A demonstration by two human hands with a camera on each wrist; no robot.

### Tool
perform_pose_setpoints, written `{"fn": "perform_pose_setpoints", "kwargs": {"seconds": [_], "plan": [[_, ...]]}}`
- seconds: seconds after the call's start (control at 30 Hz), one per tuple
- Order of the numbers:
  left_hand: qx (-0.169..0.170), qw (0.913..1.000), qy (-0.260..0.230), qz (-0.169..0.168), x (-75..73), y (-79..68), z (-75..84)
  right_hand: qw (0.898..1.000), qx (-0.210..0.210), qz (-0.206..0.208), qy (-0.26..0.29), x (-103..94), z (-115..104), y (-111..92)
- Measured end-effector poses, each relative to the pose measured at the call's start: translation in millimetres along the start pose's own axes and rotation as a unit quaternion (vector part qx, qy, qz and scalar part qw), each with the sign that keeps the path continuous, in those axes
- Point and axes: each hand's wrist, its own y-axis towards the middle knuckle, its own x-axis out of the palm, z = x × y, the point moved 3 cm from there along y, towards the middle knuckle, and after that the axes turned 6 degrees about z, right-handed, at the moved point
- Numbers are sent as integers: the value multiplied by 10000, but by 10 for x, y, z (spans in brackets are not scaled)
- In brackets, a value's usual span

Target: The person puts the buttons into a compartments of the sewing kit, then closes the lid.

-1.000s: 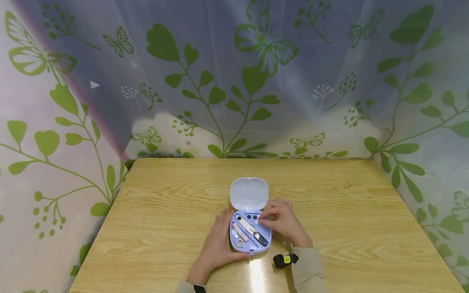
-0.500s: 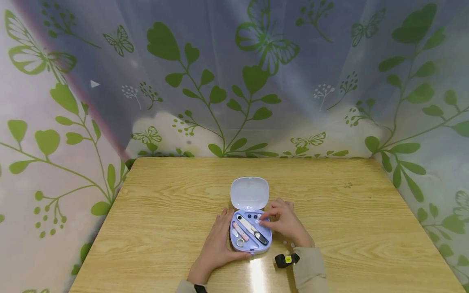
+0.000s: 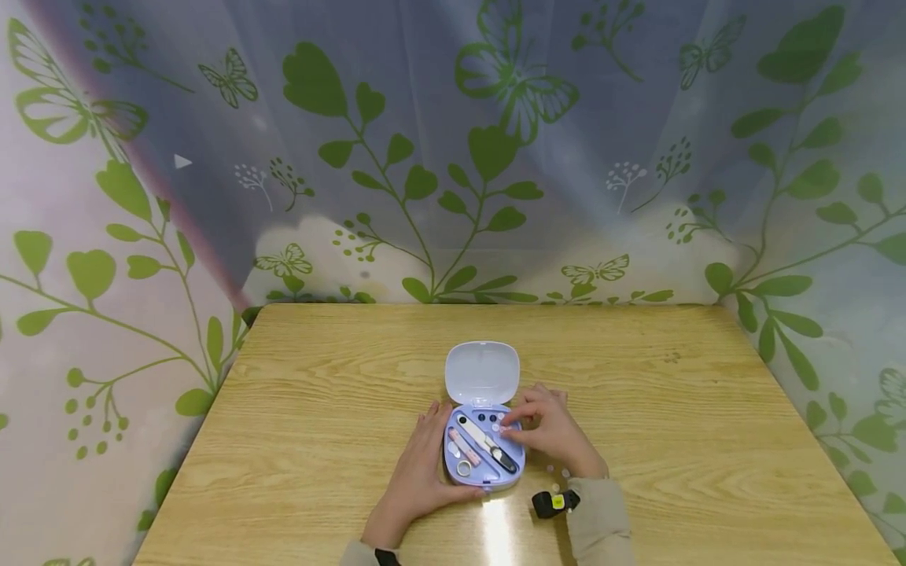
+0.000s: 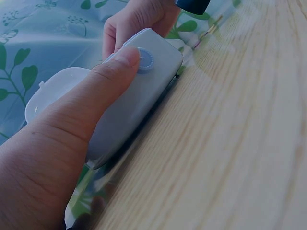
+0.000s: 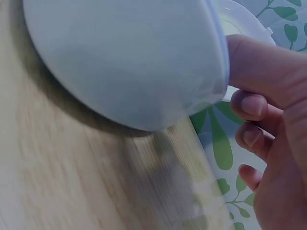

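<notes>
A lilac sewing kit box (image 3: 488,481) lies on the table with its pale lid (image 3: 482,373) raised. My left hand (image 3: 419,472) holds the box, fingers along its left side and thumb at the front by the round catch (image 4: 145,61). Over the back right compartment, my right hand (image 3: 552,428) pinches a small white button with thumb and index finger; the right wrist view hides those fingertips behind the box wall. Dark buttons (image 3: 482,418) and white ones lie beside them. Across the middle rests a white-and-black tool (image 3: 487,446), with a pink-and-white strip (image 3: 463,447) and a metal ring (image 3: 463,469) to its left.
Several loose pale buttons (image 3: 550,468) lie on the wooden table (image 3: 340,377) just below my right hand, close to the sleeve. A black strap device with a yellow label (image 3: 557,501) sits at the right wrist. Patterned curtains (image 3: 425,157) stand behind the table.
The right fingertips shift only slightly over the button compartment. My left hand and the box stay where they were.
</notes>
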Motion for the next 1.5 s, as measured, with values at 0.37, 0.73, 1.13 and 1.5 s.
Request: {"fn": "perform_pose_setpoints", "kwargs": {"seconds": [0.37,0.73,1.13,1.5], "plan": [[61,10000,-6,59,-10,6,13,9998,-178,1,55,15,-24,-28],[136,9998,-27,113,-7,5,7,10000,-53,34,33,-32,2,-68],[108,9999,-37,90,-21,6,20,9974,-330,306,-568,-30,-39,-4],[101,9998,-153,63,-14,13,8,9953,-590,754,-156,-226,46,-76]]}}
